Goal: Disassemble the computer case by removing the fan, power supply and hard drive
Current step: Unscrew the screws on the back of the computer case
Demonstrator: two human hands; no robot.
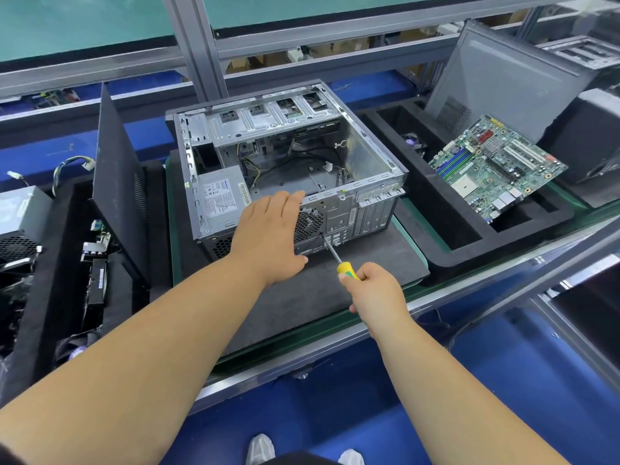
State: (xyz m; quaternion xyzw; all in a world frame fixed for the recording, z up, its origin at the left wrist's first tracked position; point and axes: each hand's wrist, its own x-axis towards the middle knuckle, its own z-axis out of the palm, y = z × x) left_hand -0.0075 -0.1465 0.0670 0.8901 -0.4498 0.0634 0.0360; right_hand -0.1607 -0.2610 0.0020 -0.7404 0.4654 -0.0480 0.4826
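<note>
An open computer case (372, 156) lies on its side on a dark foam mat (302, 297), its rear panel facing me. The power supply (218, 196) with a white label sits in the near left corner of the case. My left hand (268, 233) rests flat over the rear panel, partly covering the round fan grille (310, 223). My right hand (375, 286) grips the yellow-green handle of a screwdriver (330, 251), whose tip touches the rear panel just right of the grille. Loose black cables lie inside the case. No hard drive can be made out.
A black foam tray (469, 243) at the right holds a green motherboard (496, 166) and a leaning grey side panel (503, 78). At the left, a black side panel (117, 182) stands upright, beside another power supply (20, 216) and several parts.
</note>
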